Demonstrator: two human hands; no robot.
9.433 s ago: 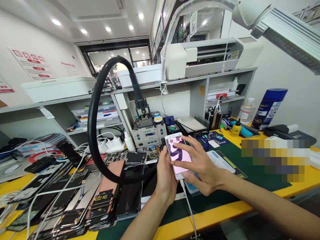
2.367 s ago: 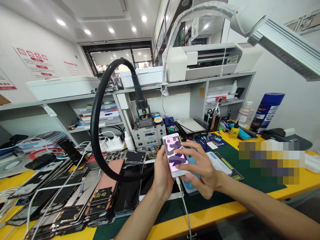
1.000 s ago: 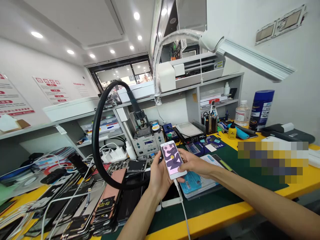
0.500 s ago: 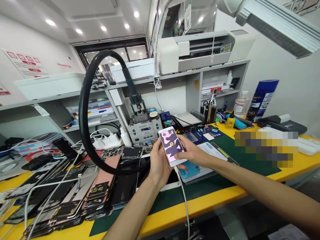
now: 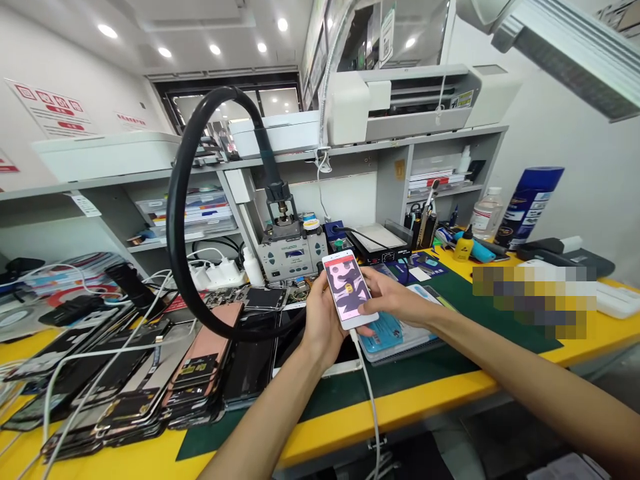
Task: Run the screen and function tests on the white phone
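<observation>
Head view | left hand [image 5: 323, 320] cradles white phone [image 5: 350, 288], its back hidden | right hand [image 5: 395, 297] grips the phone's lower right, thumb over screen | cable [image 5: 367, 387] hangs below the hands, cut off at frame bottom

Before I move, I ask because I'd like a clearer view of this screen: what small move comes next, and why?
I'd probably lift the right hand's thumb straight off the screen: it covers part of the lower end, while the left hand cradles the phone. A gentle lift seems wise, with the cable plugged in below.
</observation>
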